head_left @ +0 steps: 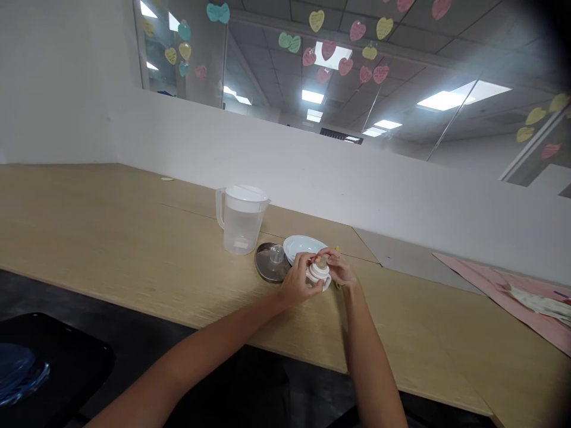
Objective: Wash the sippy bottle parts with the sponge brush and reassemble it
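Both my hands meet over a small white bottle-like part point(319, 273) with a ring and side handle, just above the wooden counter point(134, 249). My left hand point(300, 280) is closed round its left side. My right hand point(339, 267) pinches its top with thumb and fingers. Right behind the hands lies a pale blue plate point(302, 245). A round metal dish point(267, 264) with a small clear cap point(276, 254) on it sits to the left. A clear plastic pitcher point(241, 220) with a white lid stands further left.
A white partition wall point(357, 178) runs behind the counter, with glass and paper hearts above. A pink mat point(504, 294) with a white cloth point(542, 303) lies at the right. A grey sheet point(401, 252) lies at the back. A dark chair seat point(44, 368) is below left.
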Tool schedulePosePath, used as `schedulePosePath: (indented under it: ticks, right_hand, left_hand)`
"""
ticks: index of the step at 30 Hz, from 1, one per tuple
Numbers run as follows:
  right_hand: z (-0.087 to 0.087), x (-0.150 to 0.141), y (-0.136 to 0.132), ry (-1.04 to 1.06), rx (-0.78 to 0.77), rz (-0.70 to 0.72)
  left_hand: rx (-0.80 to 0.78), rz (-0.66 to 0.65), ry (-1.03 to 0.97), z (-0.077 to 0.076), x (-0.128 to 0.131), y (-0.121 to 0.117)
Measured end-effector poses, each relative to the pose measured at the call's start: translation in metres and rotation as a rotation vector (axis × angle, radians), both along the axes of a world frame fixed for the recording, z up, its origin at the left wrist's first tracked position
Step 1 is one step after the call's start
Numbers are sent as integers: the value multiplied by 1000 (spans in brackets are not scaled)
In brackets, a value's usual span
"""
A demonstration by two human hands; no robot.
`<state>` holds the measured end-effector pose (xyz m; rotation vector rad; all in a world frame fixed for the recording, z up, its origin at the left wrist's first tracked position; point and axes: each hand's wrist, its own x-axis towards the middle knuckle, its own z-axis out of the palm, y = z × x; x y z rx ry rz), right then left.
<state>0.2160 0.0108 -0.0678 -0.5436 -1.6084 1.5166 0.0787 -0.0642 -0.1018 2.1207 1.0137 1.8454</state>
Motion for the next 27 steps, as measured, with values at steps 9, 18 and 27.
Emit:
schedulePosePath:
  ticks: [9,18,27]
  right_hand:
    - [8,-10,-5,78,-73,2]
    - [3,-20,0,36,91,-167]
    - [1,-29,0,-57,184,-402]
  left_hand:
    - [17,17,26,0,1,3]
    - [86,167,75,-6,1,6]
    - [38,253,167,0,-2,4]
